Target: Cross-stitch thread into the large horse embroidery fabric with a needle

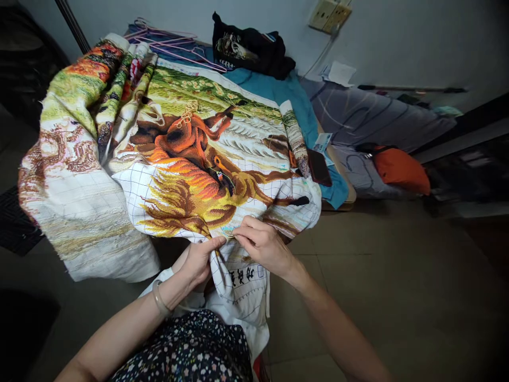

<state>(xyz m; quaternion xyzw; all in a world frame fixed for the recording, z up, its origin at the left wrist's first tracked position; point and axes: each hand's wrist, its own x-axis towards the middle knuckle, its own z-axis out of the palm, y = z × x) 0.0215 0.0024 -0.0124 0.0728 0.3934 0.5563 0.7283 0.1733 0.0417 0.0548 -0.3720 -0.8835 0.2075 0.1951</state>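
At the near edge of the stitched cloth (191, 196), both hands working close together, fingertips a small gap apart. Left hand (199, 260): thumb on top, fingers curled under, pinching a fold of the cloth. Right hand (264, 244): thumb and forefinger pressed together right at the cloth surface, other fingers curled in. Whatever is between those tips is too fine to make out, can't call needle vs thread.

Cloth covers most of the worktop (350, 193); near side drops past the worktop's near edge toward the lap, left side hangs well over the left edge in a big drape. Rolled section (295, 140) near the right edge, dark phone-like slab (319, 167) just beside it, by the near right corner. Yellow thread tangle (187, 113) lies on the stitching.

Far edge: hangers (170, 45) on the left, black bag (254, 50) to their right.

Room: right forearm is over tiled floor (342, 276), open out to the side. Left is tighter, drape close by.
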